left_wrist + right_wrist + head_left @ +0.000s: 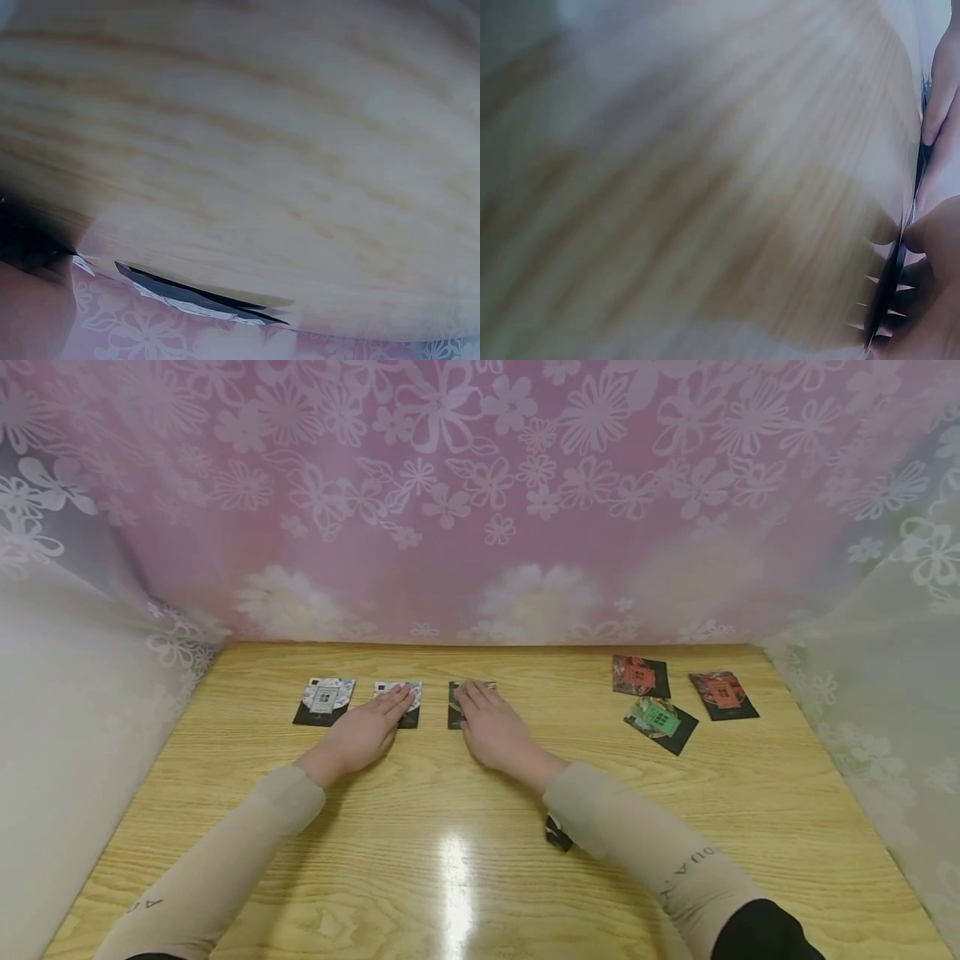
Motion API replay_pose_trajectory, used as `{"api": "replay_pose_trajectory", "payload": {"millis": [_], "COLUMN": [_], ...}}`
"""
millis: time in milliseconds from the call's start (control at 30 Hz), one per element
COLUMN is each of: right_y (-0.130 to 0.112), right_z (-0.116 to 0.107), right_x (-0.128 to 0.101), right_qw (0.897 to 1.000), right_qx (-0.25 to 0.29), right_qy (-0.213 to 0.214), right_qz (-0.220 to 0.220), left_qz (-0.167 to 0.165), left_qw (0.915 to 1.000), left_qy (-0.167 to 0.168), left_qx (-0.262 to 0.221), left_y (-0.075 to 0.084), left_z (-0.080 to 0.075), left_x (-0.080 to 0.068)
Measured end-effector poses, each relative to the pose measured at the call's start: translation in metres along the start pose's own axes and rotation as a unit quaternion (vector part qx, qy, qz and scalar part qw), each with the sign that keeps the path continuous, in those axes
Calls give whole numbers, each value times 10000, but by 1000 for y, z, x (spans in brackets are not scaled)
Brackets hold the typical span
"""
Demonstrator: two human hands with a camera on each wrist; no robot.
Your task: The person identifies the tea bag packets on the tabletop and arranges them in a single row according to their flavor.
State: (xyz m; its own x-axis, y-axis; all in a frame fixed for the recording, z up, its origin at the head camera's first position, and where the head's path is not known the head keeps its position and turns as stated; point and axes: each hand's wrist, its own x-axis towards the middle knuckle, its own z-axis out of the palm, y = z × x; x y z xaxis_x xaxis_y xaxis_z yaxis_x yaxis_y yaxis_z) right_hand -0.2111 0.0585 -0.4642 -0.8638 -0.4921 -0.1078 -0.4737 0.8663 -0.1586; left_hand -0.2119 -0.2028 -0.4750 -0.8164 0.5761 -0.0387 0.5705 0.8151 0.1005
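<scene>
We see the left hand [365,732] lying flat, fingers straight, over a card [401,702] that it mostly hides; the right hand [492,727] lies the same way on another card [454,710], only edges showing. Both cards sit on the wooden table [465,860]. A dark scrap [557,836] peeks from under the right sleeve, unreadable. Both wrist views are blurred

Blurred wooden table [247,135]; a dark card [187,294] lies flat near its edge.
</scene>
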Motion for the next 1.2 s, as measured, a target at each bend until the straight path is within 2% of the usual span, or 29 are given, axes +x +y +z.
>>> {"api": "replay_pose_trajectory", "payload": {"millis": [533, 1200], "right_y": [-12, -10], "right_z": [-3, -5], "right_x": [6, 4], "right_qw": [9996, 9995], "right_qx": [33, 54], "right_qy": [57, 228], "right_qz": [277, 216], "left_qz": [12, -59], "left_qw": [10000, 10000], "left_qy": [78, 13], "left_qx": [54, -51], "left_y": [0, 3], "left_z": [-1, -2], "left_x": [0, -1]}}
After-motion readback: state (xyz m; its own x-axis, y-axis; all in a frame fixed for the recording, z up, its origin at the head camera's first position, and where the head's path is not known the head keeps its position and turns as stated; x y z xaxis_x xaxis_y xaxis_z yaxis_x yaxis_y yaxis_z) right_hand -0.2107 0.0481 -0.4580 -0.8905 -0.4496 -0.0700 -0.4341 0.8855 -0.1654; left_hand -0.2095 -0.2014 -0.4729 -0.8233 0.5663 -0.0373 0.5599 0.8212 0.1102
